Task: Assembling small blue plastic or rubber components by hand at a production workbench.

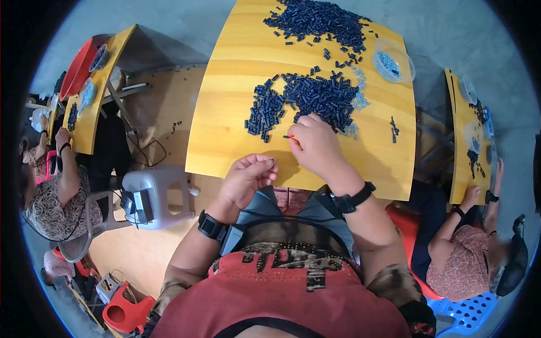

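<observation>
My right hand is closed at the near edge of a heap of short black plastic tubes. A small black tube pokes out from between its thumb and fingers. Lower and to the left, my left hand is raised over the table's front edge. Its thumb is pressed to its curled fingers, and whatever they may hold is too small to make out. Small silvery metal pieces lie scattered along the heap's right side. The heap rests on a yellow wooden table.
A larger pile of black tubes covers the table's far end. A clear bowl of silvery pieces stands at the right edge, and several loose tubes lie nearer. Other people work at tables on both sides. A grey stool stands at left.
</observation>
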### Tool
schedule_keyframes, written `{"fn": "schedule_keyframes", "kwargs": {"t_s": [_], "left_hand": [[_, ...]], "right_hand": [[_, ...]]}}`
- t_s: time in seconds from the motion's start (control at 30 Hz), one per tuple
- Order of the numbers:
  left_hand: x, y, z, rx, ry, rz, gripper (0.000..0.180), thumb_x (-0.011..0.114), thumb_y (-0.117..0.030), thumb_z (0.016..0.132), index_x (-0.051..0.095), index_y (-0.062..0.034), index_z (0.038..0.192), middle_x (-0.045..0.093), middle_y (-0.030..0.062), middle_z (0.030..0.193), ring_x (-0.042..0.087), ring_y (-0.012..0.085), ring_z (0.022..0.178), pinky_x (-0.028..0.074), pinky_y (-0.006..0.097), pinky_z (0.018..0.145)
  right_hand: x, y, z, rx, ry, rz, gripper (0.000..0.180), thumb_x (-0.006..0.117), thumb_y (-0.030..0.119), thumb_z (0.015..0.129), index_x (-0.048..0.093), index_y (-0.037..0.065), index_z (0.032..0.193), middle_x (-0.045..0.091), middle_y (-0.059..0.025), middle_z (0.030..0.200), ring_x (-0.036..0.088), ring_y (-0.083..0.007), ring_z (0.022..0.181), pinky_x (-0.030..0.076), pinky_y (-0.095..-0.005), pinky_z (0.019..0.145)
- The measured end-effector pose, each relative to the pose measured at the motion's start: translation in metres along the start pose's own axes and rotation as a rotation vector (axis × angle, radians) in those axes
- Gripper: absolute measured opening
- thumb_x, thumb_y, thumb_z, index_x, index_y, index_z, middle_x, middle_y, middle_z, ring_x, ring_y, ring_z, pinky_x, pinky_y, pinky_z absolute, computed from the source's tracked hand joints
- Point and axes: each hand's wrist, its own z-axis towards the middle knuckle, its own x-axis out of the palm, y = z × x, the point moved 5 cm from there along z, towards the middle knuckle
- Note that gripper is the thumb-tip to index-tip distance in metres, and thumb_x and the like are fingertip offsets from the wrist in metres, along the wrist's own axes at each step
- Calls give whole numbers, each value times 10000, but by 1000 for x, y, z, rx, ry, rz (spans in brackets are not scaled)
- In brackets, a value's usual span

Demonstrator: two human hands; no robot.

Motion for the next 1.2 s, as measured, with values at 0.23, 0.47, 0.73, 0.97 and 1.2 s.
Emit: {"fn": "schedule_keyframes", "kwargs": {"t_s": [0.23, 0.47, 0.73, 0.97, 1.2], "left_hand": [[21, -3, 3, 60, 14, 121, 81, 600, -114, 882, 612, -47, 925, 653, 49, 834, 617, 117, 700, 492, 236, 627], [44, 5, 6, 52, 96, 121, 77, 599, -73, 882, 598, -19, 937, 650, 52, 843, 636, 118, 723, 518, 232, 636], [48, 6, 4, 167, 75, 176, 121, 653, -77, 845, 592, -16, 929, 644, 57, 843, 630, 111, 721, 515, 226, 646], [50, 5, 1, 262, 49, 231, 116, 645, -55, 845, 605, -10, 944, 646, 43, 838, 625, 97, 705, 507, 214, 634], [50, 6, 1, 240, 39, 250, 132, 658, -61, 839, 615, 5, 945, 654, 54, 844, 631, 104, 714, 506, 212, 626]], "right_hand": [[-20, 13, -42, 284, 51, 394, 73, 634, 57, 724, 593, 48, 784, 589, -99, 725, 573, -288, 725, 463, -388, 623], [-36, 21, -58, 164, -28, 259, 83, 612, 59, 736, 579, 45, 810, 594, -106, 763, 574, -296, 750, 472, -394, 644], [-14, -2, -78, 589, -22, 1013, 121, 654, 53, 809, 636, -2, 916, 637, -19, 781, 576, -72, 644, 475, -219, 596], [-2, -6, -84, 700, 2, 1158, 151, 668, 113, 836, 649, -6, 926, 633, -8, 769, 561, -53, 658, 456, -201, 599], [7, -14, -90, 778, 42, 1239, 155, 653, 129, 851, 649, 4, 944, 645, -20, 777, 581, -77, 662, 448, -206, 599]]}}
